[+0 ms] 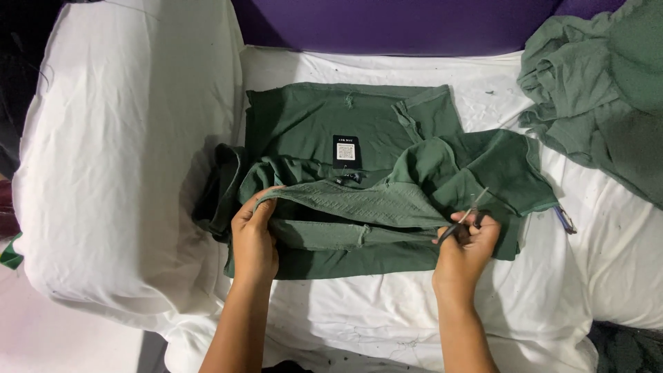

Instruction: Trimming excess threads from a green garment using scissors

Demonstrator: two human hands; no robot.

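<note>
A dark green garment lies spread on a white sheet, with a black tag near its middle. My left hand pinches the ribbed collar band at its left end and lifts it slightly. My right hand grips small scissors with black handles, blades pointing up and right over the garment's right side, close to the collar's right end.
A white sheet covers the work surface. A large white cloth bundle rises at the left. A heap of green garments sits at the upper right. A purple wall runs behind. A small pen-like item lies right of the garment.
</note>
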